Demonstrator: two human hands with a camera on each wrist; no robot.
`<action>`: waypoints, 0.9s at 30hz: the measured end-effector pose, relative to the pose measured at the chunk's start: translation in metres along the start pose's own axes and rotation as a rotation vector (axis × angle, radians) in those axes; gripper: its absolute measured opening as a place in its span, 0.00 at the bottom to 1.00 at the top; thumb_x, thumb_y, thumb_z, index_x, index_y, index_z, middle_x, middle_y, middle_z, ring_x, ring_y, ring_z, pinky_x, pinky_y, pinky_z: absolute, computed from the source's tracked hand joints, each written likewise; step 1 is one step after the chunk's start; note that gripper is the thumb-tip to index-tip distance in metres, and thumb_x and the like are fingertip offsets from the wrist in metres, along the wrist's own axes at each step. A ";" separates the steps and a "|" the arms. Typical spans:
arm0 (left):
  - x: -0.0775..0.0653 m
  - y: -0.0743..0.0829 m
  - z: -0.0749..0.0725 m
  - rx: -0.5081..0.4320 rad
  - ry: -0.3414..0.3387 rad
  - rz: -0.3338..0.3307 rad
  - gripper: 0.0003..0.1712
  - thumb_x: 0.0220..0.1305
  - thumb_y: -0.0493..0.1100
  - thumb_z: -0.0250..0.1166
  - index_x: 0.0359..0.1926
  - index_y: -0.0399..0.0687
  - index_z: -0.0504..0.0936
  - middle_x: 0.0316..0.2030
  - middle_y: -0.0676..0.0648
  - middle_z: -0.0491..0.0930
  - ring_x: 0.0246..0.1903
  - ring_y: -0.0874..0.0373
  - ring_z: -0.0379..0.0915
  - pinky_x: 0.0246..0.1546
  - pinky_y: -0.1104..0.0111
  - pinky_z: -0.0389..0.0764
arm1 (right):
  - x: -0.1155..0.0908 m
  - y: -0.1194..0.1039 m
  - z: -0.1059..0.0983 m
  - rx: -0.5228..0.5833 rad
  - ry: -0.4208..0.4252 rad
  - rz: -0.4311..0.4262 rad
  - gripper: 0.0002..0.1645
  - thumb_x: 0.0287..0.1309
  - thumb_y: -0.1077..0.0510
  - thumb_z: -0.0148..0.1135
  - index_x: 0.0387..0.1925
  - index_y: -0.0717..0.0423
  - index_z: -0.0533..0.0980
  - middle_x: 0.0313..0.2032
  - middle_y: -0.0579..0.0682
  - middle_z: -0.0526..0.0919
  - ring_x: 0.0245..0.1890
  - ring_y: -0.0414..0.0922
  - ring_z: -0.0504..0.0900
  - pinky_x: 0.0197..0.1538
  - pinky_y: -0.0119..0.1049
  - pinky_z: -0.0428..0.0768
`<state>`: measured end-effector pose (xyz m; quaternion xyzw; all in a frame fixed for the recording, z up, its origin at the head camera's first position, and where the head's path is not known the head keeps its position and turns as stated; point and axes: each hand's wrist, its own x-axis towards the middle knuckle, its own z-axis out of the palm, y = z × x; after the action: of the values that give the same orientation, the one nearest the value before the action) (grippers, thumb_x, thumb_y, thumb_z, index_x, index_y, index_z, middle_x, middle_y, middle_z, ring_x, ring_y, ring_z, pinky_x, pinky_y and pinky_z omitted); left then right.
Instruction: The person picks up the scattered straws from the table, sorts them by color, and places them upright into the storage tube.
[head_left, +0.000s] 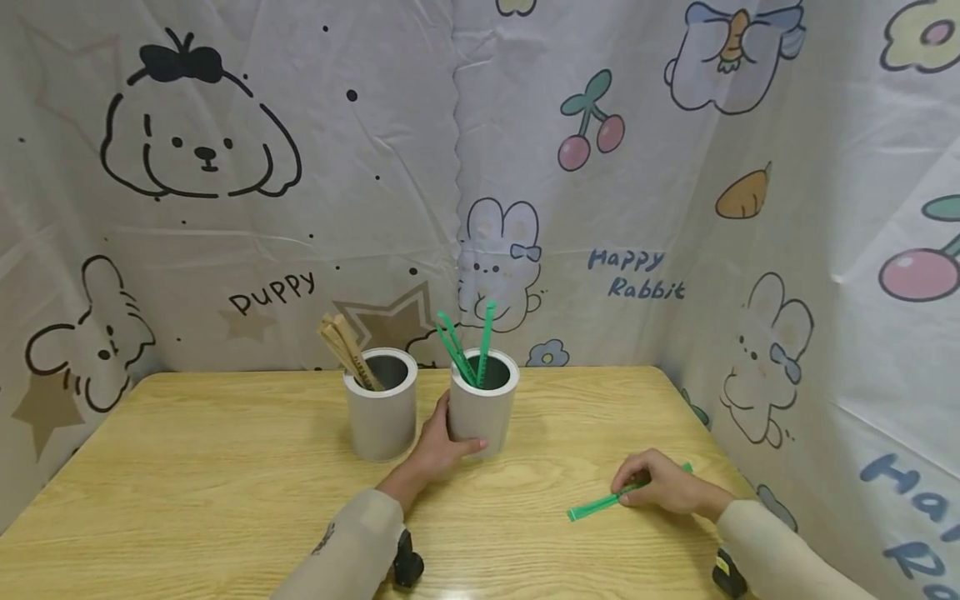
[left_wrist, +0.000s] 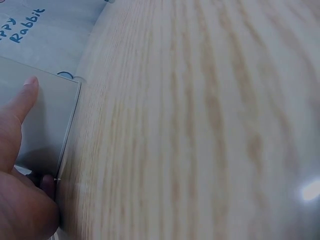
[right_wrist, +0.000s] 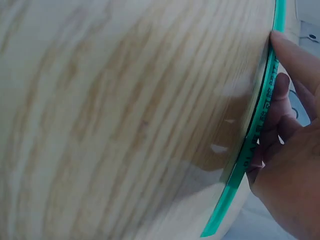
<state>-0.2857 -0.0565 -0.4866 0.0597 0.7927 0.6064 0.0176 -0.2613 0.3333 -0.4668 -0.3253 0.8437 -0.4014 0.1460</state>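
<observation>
My left hand holds a white cylindrical cup low on its side, thumb across the front. Several green stick packets lean out of this cup's top. In the left wrist view, the thumb lies along the cup's smooth wall. Over at the right, my right hand pinches a long, thin green stick packet close over the table. Dark printing runs along that packet in the right wrist view, and its near end is flat.
A second white cup stands just left of the held one, with several tan stick packets leaning left in it. Both cups are on a wood-grain table. A printed cloth hangs behind and along the sides.
</observation>
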 end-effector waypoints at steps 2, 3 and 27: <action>0.000 0.000 0.000 0.006 0.002 0.006 0.61 0.57 0.41 0.77 0.80 0.45 0.46 0.77 0.35 0.57 0.75 0.36 0.55 0.76 0.41 0.56 | 0.002 -0.002 0.000 -0.004 -0.006 0.004 0.07 0.58 0.62 0.71 0.37 0.63 0.85 0.37 0.60 0.85 0.38 0.34 0.79 0.43 0.29 0.78; 0.000 0.000 -0.001 0.010 0.003 0.010 0.61 0.56 0.41 0.77 0.80 0.44 0.46 0.76 0.35 0.57 0.75 0.36 0.55 0.75 0.41 0.57 | 0.003 -0.004 -0.001 -0.002 -0.009 0.015 0.06 0.59 0.62 0.70 0.37 0.63 0.85 0.37 0.58 0.86 0.39 0.34 0.79 0.43 0.28 0.78; -0.004 0.000 -0.004 -0.017 -0.004 0.055 0.61 0.55 0.39 0.78 0.79 0.43 0.48 0.75 0.33 0.59 0.74 0.35 0.57 0.74 0.40 0.58 | 0.141 -0.179 -0.027 0.857 0.285 -0.093 0.13 0.74 0.63 0.54 0.37 0.44 0.81 0.35 0.37 0.81 0.36 0.35 0.75 0.46 0.28 0.72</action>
<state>-0.2826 -0.0606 -0.4862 0.0828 0.7855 0.6133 0.0030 -0.3034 0.1721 -0.3094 -0.2145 0.5976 -0.7612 0.1319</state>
